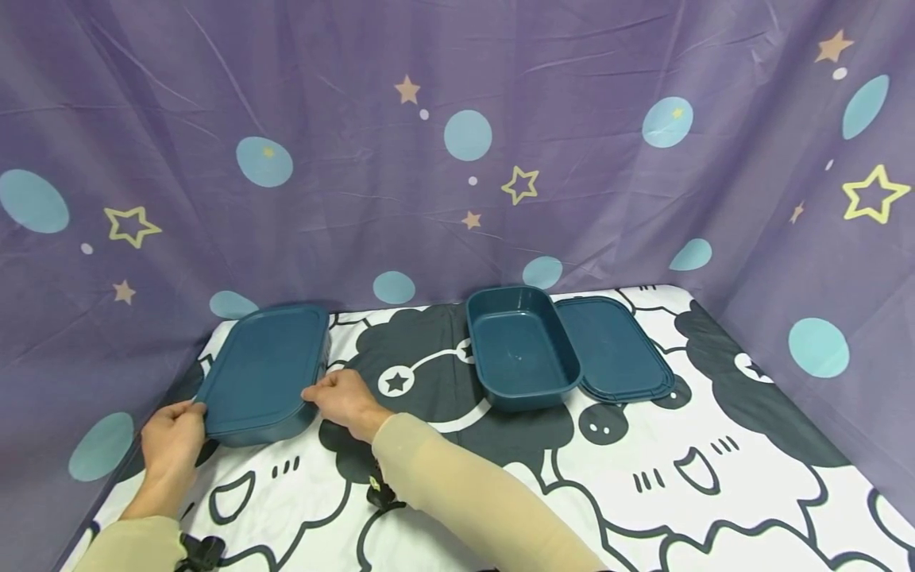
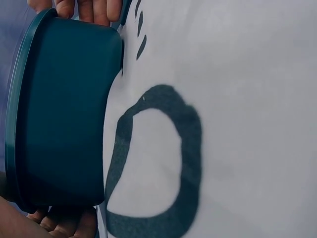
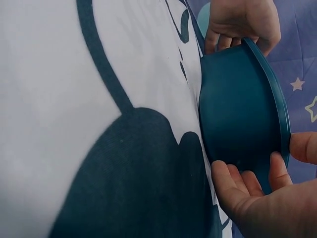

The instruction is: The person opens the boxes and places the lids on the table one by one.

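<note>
"What do you see at the far left?"

"The left hand (image 1: 171,445), low in the frame, gripping the lower left corner of a lidded box (image 1: 264,365), thumb by the rim and fingers bent against the wall. The box, dark blue, fills the left of the frame."

"And its other side?"

"The right hand (image 1: 346,401), just left of centre, pinches the rim between thumb and forefinger (the rest curl along the wall). Whether the top is snapped tight, I can't tell."

"Further along?"

"Right of centre there's an open box (image 1: 520,349), the same blue, its inside bare. Then comes a loose lid (image 1: 615,349), lying flat; the open box hides its left edge, so I can't say whether they touch."

"And around them?"

"A white cloth (image 1: 758,508) with dark cartoon shapes runs to the lower right, and a purple curtain (image 1: 600,206) with stars hangs across the top."
</note>
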A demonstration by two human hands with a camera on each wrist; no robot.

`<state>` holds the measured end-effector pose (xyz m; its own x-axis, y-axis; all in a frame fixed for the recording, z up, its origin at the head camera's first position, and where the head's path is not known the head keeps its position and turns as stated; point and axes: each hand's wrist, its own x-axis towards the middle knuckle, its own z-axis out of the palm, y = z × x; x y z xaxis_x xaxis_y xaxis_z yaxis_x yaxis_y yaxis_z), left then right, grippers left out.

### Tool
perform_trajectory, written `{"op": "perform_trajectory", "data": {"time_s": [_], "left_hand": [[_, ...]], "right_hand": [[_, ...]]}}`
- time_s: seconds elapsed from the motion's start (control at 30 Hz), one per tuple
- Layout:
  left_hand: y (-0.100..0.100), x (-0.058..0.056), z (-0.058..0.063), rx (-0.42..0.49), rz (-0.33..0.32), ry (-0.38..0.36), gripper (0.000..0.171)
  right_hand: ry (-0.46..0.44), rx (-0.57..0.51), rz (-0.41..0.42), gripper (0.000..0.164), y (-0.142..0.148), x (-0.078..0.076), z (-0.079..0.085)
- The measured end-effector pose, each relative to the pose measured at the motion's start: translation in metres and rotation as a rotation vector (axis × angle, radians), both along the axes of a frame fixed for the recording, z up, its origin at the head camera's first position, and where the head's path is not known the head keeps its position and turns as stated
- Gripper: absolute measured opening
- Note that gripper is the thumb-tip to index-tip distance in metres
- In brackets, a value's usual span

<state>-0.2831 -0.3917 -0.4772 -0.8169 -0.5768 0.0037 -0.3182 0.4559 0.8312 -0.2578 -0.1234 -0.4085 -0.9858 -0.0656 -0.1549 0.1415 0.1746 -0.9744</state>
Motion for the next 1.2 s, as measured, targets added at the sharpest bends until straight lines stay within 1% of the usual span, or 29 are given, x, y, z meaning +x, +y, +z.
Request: {"op": "perform_trajectory", "data": {"time_s": [0.13, 0.17, 0.23, 0.3, 0.37, 0.47, 0.53, 0.6, 0.63, 0.77, 0.8, 0.87, 0.97, 1.1, 1.2], "left_hand": [[0.004, 0.002, 0.003, 0.008, -0.014, -0.011, 0.058], [0.007, 0.004, 0.007, 0.025, -0.022, -0.009, 0.058], [0.011, 0.007, 0.012, 0.019, -0.027, -0.022, 0.057], [0.019, 0.012, 0.020, 0.014, -0.025, -0.033, 0.056], [0.028, 0.018, 0.032, 0.028, -0.027, -0.019, 0.054], [0.041, 0.026, 0.045, 0.035, -0.022, -0.021, 0.053], [0.047, 0.030, 0.051, 0.048, -0.023, -0.023, 0.053], [0.051, 0.033, 0.054, 0.050, -0.022, -0.028, 0.053], [0.052, 0.033, 0.055, 0.034, -0.019, -0.035, 0.053], [0.056, 0.036, 0.060, 0.041, -0.028, -0.004, 0.053], [0.057, 0.037, 0.061, 0.033, -0.024, -0.012, 0.053], [0.059, 0.039, 0.062, 0.034, -0.016, -0.018, 0.052], [0.063, 0.041, 0.064, 0.036, -0.010, -0.005, 0.051], [0.069, 0.045, 0.068, 0.036, -0.027, 0.012, 0.050], [0.070, 0.045, 0.068, 0.025, -0.035, 0.015, 0.049]], "right_hand": [[-0.012, -0.016, 0.002, 0.019, 0.002, 0.000, 0.000], [-0.012, -0.016, 0.004, 0.019, 0.003, 0.001, 0.000], [-0.010, -0.016, 0.008, 0.018, 0.004, 0.001, -0.001], [-0.007, -0.022, 0.010, 0.018, 0.006, 0.002, -0.001], [-0.004, -0.025, 0.013, 0.018, 0.007, 0.002, -0.001], [0.000, -0.027, 0.015, 0.018, 0.009, 0.003, -0.002], [0.005, -0.020, 0.016, 0.018, 0.010, 0.003, -0.002], [0.013, -0.013, 0.014, 0.018, 0.011, 0.003, -0.003], [0.017, -0.009, 0.012, 0.018, 0.011, 0.003, -0.003], [0.027, 0.012, 0.010, 0.019, 0.012, 0.003, -0.004], [0.026, 0.012, 0.011, 0.019, 0.013, 0.003, -0.003], [0.022, 0.010, 0.013, 0.019, 0.014, 0.003, -0.003], [0.019, -0.002, 0.014, 0.018, 0.015, 0.003, -0.002], [0.016, -0.016, 0.020, 0.017, 0.018, 0.002, 0.000], [0.006, -0.031, 0.023, 0.016, 0.020, 0.001, 0.001]]}}
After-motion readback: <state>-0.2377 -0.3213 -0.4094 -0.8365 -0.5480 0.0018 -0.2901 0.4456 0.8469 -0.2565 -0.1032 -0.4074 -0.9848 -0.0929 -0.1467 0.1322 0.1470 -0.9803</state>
